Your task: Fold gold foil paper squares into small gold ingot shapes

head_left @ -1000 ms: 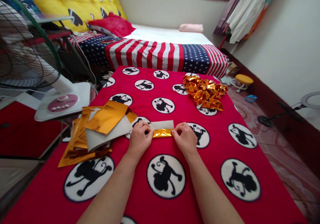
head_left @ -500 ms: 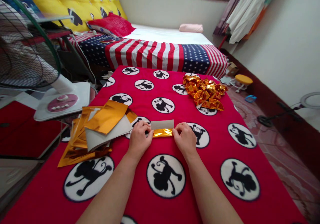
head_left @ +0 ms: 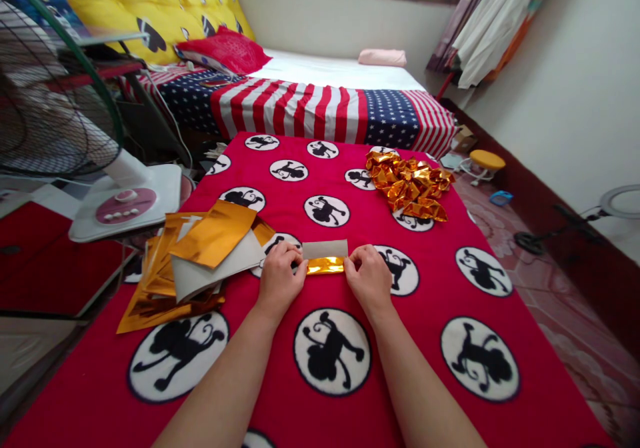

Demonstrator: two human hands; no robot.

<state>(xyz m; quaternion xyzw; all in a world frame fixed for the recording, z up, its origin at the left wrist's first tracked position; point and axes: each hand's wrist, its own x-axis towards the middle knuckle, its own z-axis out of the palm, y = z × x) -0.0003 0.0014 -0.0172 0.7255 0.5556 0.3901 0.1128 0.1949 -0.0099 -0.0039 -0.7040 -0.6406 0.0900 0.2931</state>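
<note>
Left hand [head_left: 283, 271], right hand [head_left: 369, 271]: barely shifting since earlier, both pinching the foil sheet [head_left: 325, 265].
Folding: seemingly partway.
Gold heap [head_left: 410, 185]: holding apparently finished pieces.
Sheet pile [head_left: 215, 235]: lying unfolded.

The single head view looks forward and down, close over the surface [head_left: 325, 176], left hand [head_left: 280, 278] and right hand [head_left: 369, 275] mid-frame, bed [head_left: 310, 111] farther off at top.

We count one left hand [head_left: 280, 276], one right hand [head_left: 370, 275], one folded sheet [head_left: 325, 264], one sheet pile [head_left: 213, 236], one foil heap [head_left: 411, 183], one fan [head_left: 123, 169], one yellow stool [head_left: 487, 159].
</note>
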